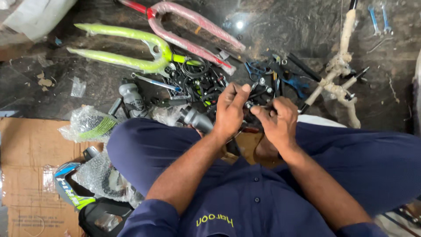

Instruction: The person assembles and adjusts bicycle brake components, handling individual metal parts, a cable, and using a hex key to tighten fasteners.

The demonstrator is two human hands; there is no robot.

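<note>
I sit cross-legged in dark blue clothes over a heap of small black bicycle parts and cables (199,85) on a dark floor. My left hand (230,109) and my right hand (275,120) meet in front of my knees. Between their fingertips they pinch a small silver metal part (250,104). The part is too small to tell its kind. A grey cylindrical piece (197,119) lies just left of my left wrist.
A lime-green bicycle fork (127,48) and a pink-wrapped fork (193,28) lie beyond the heap. A grey bottle (131,98), bubble-wrapped bundles (87,125), cardboard (26,175) and a saddle (103,215) lie left. A paper-wrapped handlebar stem (337,70) and blue spanners (377,19) lie right.
</note>
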